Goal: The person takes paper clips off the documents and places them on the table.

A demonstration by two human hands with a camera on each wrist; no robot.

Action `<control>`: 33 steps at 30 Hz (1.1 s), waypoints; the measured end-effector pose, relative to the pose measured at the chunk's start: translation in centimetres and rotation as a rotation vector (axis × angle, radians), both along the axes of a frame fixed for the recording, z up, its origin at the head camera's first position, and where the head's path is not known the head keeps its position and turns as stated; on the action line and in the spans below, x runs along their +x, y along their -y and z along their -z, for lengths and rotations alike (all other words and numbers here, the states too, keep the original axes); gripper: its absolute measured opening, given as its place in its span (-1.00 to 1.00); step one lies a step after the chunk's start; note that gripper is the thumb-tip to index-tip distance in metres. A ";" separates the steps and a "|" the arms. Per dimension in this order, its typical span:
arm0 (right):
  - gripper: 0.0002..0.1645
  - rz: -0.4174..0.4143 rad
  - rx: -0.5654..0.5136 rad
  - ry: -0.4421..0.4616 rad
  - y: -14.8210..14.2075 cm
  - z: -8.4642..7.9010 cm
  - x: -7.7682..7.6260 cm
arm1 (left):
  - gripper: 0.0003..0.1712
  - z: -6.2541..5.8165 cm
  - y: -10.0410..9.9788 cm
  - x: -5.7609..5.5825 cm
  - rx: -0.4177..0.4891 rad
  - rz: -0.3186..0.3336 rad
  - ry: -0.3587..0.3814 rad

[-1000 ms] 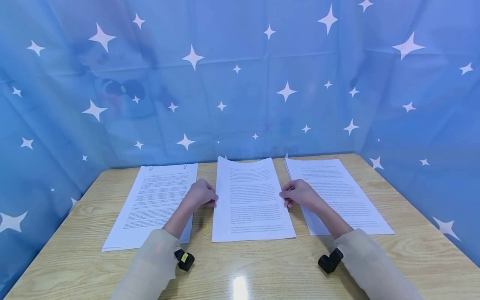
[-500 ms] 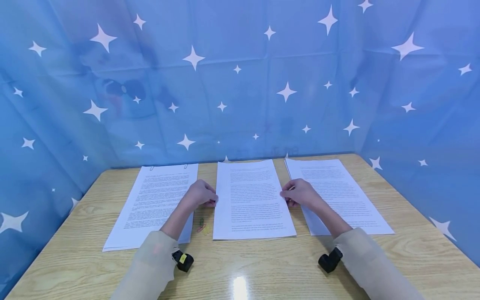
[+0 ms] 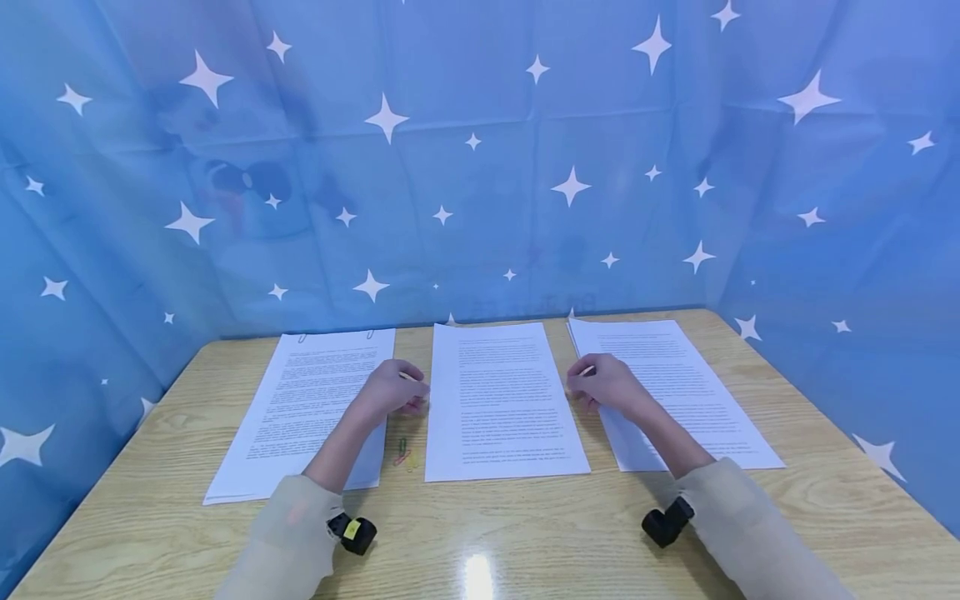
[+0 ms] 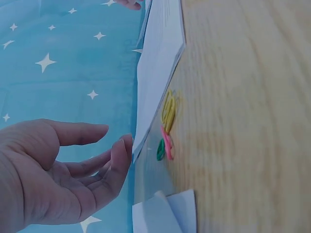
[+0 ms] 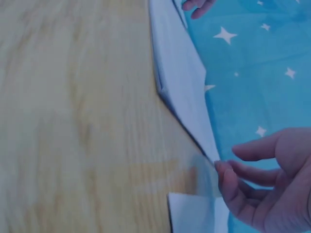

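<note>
A stack of printed paper (image 3: 506,400) lies flat on the table between the two hands. My left hand (image 3: 390,390) is beside its left edge; in the left wrist view the thumb and fingers stand apart with nothing between them. At the opposite edge is my right hand (image 3: 603,383), partly over the neighbouring stack. Its thumb and fingers (image 5: 243,191) are also parted and hold nothing, the fingertips close to the paper's edge. Near the left hand lie loose paper clips: a green one (image 4: 160,149), a pink one (image 4: 166,143) and yellow ones (image 4: 168,111).
On the left lies another printed stack (image 3: 300,425) with two paper clips (image 3: 302,338) on its top edge. A third stack (image 3: 675,392), its sheets slightly uneven, lies on the right. The wooden table (image 3: 570,533) meets a blue starred curtain (image 3: 480,208) behind.
Both hands have let go of the middle stack and moved slightly outward, thumbs parting from fingers. The stack's raised top edge has settled flatter on the table.
</note>
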State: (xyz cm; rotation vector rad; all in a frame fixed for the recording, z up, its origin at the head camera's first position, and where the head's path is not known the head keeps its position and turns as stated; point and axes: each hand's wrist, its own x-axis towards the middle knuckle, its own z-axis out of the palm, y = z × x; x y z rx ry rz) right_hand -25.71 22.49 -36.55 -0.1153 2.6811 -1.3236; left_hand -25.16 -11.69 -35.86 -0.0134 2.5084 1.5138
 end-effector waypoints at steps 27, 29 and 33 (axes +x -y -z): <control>-0.70 -0.104 -0.143 -0.129 5.2 -2.4 1.5 | -0.65 -1.1 4.1 2.9 -0.077 0.063 -0.177; -0.70 -0.115 -0.150 -0.132 5.7 -2.5 1.5 | -0.65 -1.1 4.5 3.0 -0.086 0.067 -0.184; -0.71 -0.127 -0.163 -0.125 6.7 -2.4 1.4 | -0.66 -0.9 5.4 3.2 -0.105 0.073 -0.187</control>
